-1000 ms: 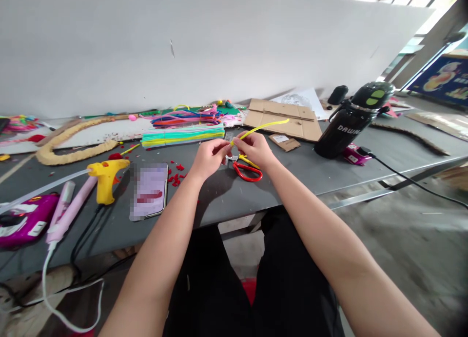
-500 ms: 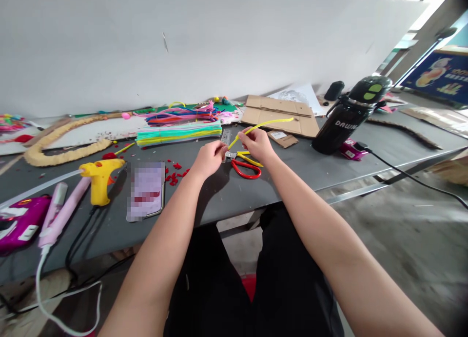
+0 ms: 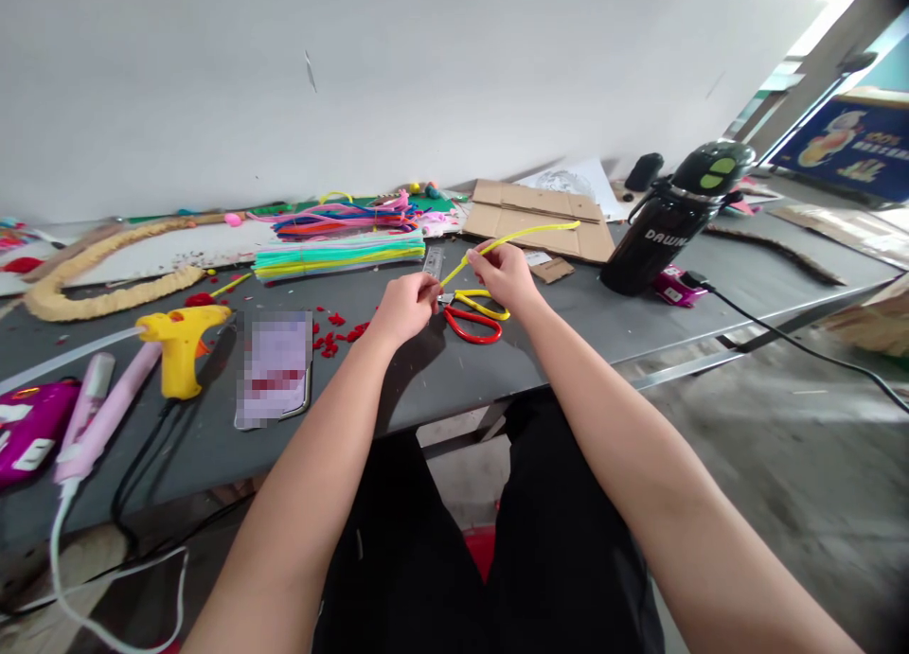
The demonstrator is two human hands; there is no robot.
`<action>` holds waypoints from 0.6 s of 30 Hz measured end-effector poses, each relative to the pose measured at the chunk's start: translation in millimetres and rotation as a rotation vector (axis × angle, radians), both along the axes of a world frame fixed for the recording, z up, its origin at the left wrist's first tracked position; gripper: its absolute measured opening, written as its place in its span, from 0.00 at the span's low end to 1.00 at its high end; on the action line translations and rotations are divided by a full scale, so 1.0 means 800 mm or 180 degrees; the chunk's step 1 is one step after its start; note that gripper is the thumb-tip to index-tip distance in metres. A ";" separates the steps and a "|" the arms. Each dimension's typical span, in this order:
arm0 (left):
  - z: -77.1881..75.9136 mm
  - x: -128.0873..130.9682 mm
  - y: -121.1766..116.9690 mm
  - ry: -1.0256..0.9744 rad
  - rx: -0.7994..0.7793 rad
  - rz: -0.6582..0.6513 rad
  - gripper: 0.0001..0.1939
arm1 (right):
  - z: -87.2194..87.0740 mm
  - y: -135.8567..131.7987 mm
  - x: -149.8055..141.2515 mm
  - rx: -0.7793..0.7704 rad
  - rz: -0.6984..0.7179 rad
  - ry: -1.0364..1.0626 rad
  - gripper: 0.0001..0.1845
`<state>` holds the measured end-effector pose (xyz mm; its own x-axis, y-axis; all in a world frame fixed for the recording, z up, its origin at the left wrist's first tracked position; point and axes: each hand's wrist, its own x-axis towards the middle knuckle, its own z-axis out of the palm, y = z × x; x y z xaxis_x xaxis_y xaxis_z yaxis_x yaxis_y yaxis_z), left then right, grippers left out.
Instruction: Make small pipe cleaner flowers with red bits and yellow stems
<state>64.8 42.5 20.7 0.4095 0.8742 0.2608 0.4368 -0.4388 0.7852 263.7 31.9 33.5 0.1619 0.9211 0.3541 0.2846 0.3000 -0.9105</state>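
A yellow pipe cleaner (image 3: pixel 529 233) stretches between my hands, its free end reaching out to the right. My left hand (image 3: pixel 410 306) is closed and pinches its lower left end. Fingers of my right hand (image 3: pixel 503 271) grip it farther along, so a short straight piece shows between the two hands. Just beneath, scissors (image 3: pixel 474 327) with one red and one yellow handle lie on the grey table; their blades are partly behind my left fingers. A clear ruler (image 3: pixel 433 260) lies behind my left hand. Bundled pipe cleaners (image 3: pixel 341 258) in mint, white and yellow rest to its left.
Left of my arms are a phone (image 3: pixel 274 370), a yellow glue gun (image 3: pixel 183 346), a pink straightener-like tool (image 3: pixel 114 413) and red scraps (image 3: pixel 330 337). Cardboard (image 3: pixel 540 219) lies behind my right hand. A black bottle (image 3: pixel 671 223) and a corded purple socket (image 3: pixel 678 287) stand right.
My hands have moved apart along the pipe cleaner, the right one sliding rightward, exposing the piece between them. The camera view has shifted slightly, moving table items left in view.
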 end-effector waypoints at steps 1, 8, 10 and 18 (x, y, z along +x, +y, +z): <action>0.000 0.000 0.000 -0.0104 -0.0164 -0.0014 0.10 | 0.001 -0.001 0.000 -0.0021 0.0025 -0.0001 0.18; -0.002 -0.007 0.004 -0.0540 -0.0706 -0.0134 0.13 | 0.004 -0.003 -0.001 -0.0043 0.0072 0.0017 0.18; 0.000 -0.009 0.004 -0.0383 -0.0241 -0.0125 0.15 | 0.004 -0.006 -0.002 -0.0094 0.0102 0.0116 0.18; 0.014 0.003 -0.008 -0.0713 0.0012 -0.0308 0.23 | 0.009 -0.024 -0.019 -0.0306 0.0909 0.0170 0.19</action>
<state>66.9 35.8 31.6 0.4229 0.8325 0.3578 0.2077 -0.4734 0.8560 248.2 12.8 40.6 -0.0922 0.9609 0.2610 0.1520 0.2726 -0.9500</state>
